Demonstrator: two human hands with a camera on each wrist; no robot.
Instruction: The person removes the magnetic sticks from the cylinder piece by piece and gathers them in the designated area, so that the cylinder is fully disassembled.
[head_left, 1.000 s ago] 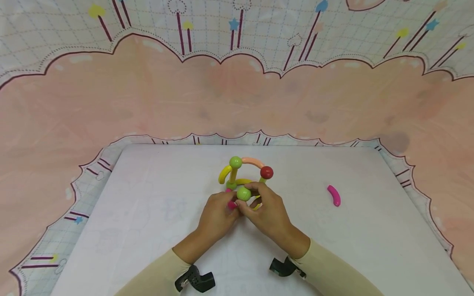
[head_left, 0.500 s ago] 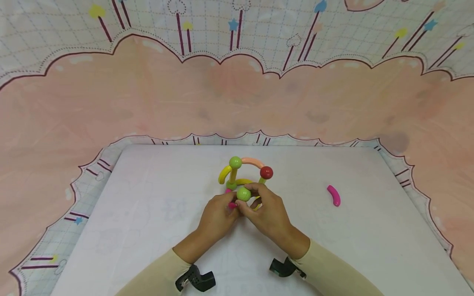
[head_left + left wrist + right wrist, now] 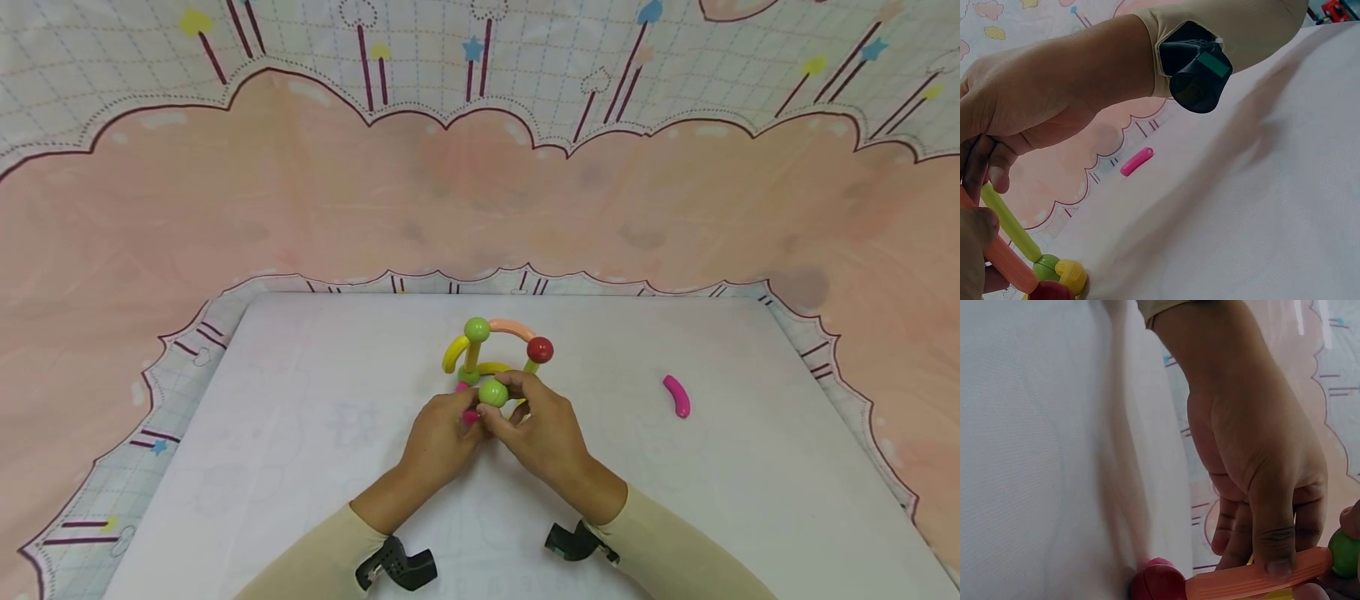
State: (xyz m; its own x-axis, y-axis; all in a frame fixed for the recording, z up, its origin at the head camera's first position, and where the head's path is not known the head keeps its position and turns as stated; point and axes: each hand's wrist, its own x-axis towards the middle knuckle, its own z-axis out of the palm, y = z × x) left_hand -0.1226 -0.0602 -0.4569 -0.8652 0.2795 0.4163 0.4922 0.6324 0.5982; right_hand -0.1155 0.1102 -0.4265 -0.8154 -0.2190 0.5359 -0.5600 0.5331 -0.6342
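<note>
Just in from the middle of the tabletop's (image 3: 750,517) far edge, the right hand (image 3: 546,432) pinches a green ball (image 3: 492,393) in its fingers, while the left hand (image 3: 442,442) grasps an orange rod (image 3: 1229,583) that appears to meet it, beside the ball-and-rod frame (image 3: 492,367). Best to brace that rod firmly and push the ball straight along its axis, without wrenching neighbouring joints.

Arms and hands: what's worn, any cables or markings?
Left sleeve and right sleeve: plain beige, long. Left wrist unit and right wrist unit: black, chunky; the right one shows a green rectangle in the left wrist view. Left hand and right hand: ungloved. No cables visible.
</note>
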